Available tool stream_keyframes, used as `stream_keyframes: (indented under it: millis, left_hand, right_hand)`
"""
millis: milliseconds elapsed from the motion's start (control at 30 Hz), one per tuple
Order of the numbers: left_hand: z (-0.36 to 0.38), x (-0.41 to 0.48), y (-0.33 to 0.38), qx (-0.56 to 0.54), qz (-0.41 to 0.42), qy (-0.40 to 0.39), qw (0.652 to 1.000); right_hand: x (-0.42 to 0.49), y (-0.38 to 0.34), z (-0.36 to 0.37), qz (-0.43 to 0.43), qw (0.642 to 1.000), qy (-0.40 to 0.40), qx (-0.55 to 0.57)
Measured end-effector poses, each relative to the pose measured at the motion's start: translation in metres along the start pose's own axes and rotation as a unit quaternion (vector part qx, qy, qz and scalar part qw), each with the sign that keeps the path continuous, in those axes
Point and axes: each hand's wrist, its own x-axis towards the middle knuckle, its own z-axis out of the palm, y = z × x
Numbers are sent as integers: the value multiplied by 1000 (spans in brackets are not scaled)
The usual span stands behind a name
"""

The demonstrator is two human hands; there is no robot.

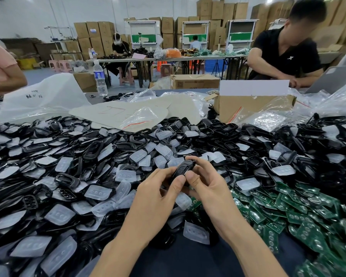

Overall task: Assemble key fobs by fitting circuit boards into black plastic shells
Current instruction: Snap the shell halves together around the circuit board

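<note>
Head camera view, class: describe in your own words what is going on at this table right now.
A person holds one black key fob shell in both hands, the left hand and right hand pinching it with thumbs side by side. Whether a board is already inside cannot be seen. Below lies a heap of black shells and translucent button pads, with green circuit boards piled to the right. Across the table sits another person in a black shirt.
</note>
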Motion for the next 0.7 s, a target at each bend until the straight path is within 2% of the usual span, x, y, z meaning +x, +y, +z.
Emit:
stream_keyframes:
  millis: [233,433,700]
  left_hand:
    - [0,0,3,-22,-15,0,1000]
    - [2,1,-2,-103,-62,-23,993]
    - [2,0,-1,-81,-62,-32,994]
  right_hand:
    - [0,1,0,2,1000,-5,16]
    - [-2,-3,1,-8,1000,-10,20]
    - [-4,-6,2,5,1000,13,-2]
